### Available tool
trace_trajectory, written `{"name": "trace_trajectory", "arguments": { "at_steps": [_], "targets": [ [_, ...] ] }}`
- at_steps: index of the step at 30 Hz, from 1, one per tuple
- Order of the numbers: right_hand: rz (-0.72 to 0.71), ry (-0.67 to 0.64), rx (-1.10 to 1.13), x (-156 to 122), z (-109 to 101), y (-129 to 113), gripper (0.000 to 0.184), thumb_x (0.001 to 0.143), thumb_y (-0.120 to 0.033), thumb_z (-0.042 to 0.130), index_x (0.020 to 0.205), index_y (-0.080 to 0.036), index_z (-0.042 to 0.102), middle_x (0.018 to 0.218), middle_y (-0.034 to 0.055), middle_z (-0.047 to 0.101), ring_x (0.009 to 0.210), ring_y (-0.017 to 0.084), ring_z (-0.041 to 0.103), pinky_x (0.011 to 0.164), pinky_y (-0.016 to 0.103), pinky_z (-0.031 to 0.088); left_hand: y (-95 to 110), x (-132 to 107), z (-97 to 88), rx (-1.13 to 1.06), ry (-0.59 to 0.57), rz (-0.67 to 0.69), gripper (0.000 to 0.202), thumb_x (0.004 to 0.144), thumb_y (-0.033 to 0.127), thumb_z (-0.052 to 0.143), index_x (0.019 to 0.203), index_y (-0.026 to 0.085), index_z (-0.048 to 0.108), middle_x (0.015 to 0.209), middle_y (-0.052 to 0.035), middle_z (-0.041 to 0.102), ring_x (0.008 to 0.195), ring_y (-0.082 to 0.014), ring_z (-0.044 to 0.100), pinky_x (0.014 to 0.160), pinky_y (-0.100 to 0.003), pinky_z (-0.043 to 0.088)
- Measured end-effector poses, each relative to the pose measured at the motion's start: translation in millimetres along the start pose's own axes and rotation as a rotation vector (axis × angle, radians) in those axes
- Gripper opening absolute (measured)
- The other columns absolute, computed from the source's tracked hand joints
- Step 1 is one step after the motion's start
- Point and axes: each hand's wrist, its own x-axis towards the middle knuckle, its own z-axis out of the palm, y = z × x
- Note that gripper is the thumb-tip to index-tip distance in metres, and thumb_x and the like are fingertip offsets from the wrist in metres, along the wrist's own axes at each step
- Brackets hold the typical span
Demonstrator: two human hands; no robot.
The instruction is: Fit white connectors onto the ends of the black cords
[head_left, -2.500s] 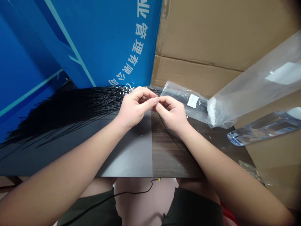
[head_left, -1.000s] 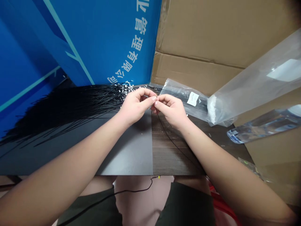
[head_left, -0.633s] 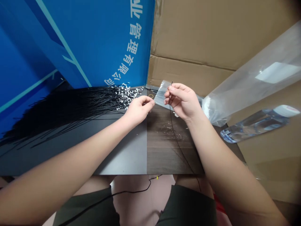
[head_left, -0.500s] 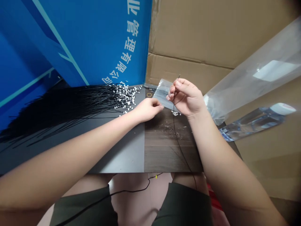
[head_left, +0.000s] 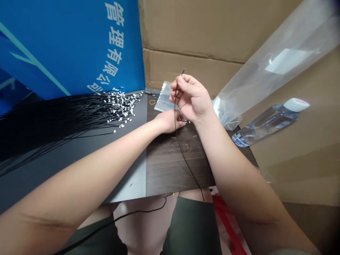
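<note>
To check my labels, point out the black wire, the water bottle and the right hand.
Black wire (head_left: 178, 142): head view, on the stretch below the hands.
Water bottle (head_left: 265, 124): head view, on its clear body.
Right hand (head_left: 190, 100): head view, on the middle of the hand.

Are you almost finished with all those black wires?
Done: many thin black wires with white tips lie fanned across the dark board. In hand: the right hand pinches one more black wire. Still left: tiny white pieces by the left hand; how many more, I cannot tell.
</note>
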Motion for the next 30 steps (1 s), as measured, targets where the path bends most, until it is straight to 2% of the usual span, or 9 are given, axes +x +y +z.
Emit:
{"name": "trace_trajectory", "arguments": {
  "at_steps": [4, 7, 10, 13, 20, 23, 27, 30],
  "targets": [
    [0.008, 0.002, 0.041, 0.2, 2.8, 1.5, 0.048, 0.085, -0.066, 0.086, 0.095, -0.027, 0.059, 0.095, 0.0004, 0.074, 0.084, 0.017, 0.071, 0.074, 0.033, 0.066, 8.0, -2.5, 3.0, 0.172, 0.011, -0.014, 0.018, 0.090, 0.038, 0.069, 0.084, 0.021, 0.071, 0.082, -0.0087, 0.074, 0.078, -0.0284, 0.069, 0.072, -0.039, 0.052],
    [0.012, 0.011, 0.035, 0.0, 5.9, 4.7, 0.049, 0.085, -0.066, 0.086, 0.097, -0.028, 0.059, 0.095, 0.0002, 0.074, 0.086, 0.017, 0.072, 0.073, 0.032, 0.066, 14.1, -2.2, 4.2, 0.266, 0.028, 0.007, 0.025, 0.095, 0.034, 0.062, 0.107, 0.019, 0.077, 0.108, -0.0139, 0.080, 0.099, -0.0340, 0.075, 0.083, -0.041, 0.058],
    [0.017, 0.030, 0.013, -0.1, 8.3, 8.2, 0.050, 0.085, -0.068, 0.085, 0.097, -0.028, 0.059, 0.094, -0.0001, 0.074, 0.086, 0.017, 0.072, 0.072, 0.031, 0.065, 19.2, -2.5, 4.6, 0.313, 0.002, 0.043, 0.041, 0.100, 0.029, 0.053, 0.133, 0.017, 0.075, 0.131, -0.0178, 0.078, 0.121, -0.0397, 0.073, 0.097, -0.047, 0.059],
    [0.022, 0.038, 0.022, -1.1, 9.7, 10.4, 0.049, 0.085, -0.068, 0.085, 0.097, -0.027, 0.060, 0.095, -0.0007, 0.075, 0.082, 0.015, 0.071, 0.070, 0.029, 0.065, 21.7, -3.0, 6.0, 0.339, -0.025, 0.043, 0.048, 0.101, 0.027, 0.049, 0.143, 0.016, 0.071, 0.139, -0.0210, 0.074, 0.128, -0.0438, 0.070, 0.101, -0.052, 0.058],
    [0.006, 0.058, -0.002, -4.0, 10.7, 9.5, 0.049, 0.084, -0.069, 0.086, 0.096, -0.027, 0.062, 0.093, -0.0006, 0.075, 0.080, 0.015, 0.070, 0.071, 0.031, 0.065, 15.4, -2.5, 14.4, 0.354, 0.004, 0.041, 0.038, 0.099, 0.026, 0.055, 0.128, 0.015, 0.077, 0.126, -0.0209, 0.078, 0.118, -0.0395, 0.072, 0.101, -0.051, 0.057],
    [0.009, 0.035, -0.011, -3.7, 10.1, 9.1, 0.047, 0.086, -0.067, 0.084, 0.094, -0.027, 0.062, 0.094, 0.0007, 0.073, 0.084, 0.018, 0.072, 0.072, 0.032, 0.064, 14.2, -3.1, 14.0, 0.351, 0.007, 0.039, 0.036, 0.101, 0.028, 0.052, 0.119, 0.012, 0.079, 0.122, -0.0229, 0.078, 0.111, -0.0401, 0.074, 0.094, -0.052, 0.059],
    [-0.001, 0.022, -0.031, -3.5, 9.7, 10.0, 0.045, 0.086, -0.066, 0.084, 0.092, -0.027, 0.061, 0.092, 0.0013, 0.072, 0.086, 0.019, 0.072, 0.073, 0.034, 0.063, 14.0, -4.0, 12.4, 0.322, 0.011, 0.018, 0.034, 0.100, 0.028, 0.054, 0.119, 0.013, 0.078, 0.120, -0.0217, 0.079, 0.109, -0.0397, 0.075, 0.091, -0.050, 0.059],
    [0.003, 0.026, -0.017, -4.0, 10.2, 10.9, 0.045, 0.086, -0.065, 0.084, 0.092, -0.027, 0.061, 0.091, 0.0003, 0.071, 0.083, 0.017, 0.071, 0.071, 0.032, 0.062, 12.1, -4.2, 13.3, 0.316, 0.004, 0.035, 0.025, 0.094, 0.022, 0.058, 0.105, 0.013, 0.079, 0.113, -0.0225, 0.078, 0.108, -0.0429, 0.074, 0.089, -0.052, 0.057]
  ]
}}
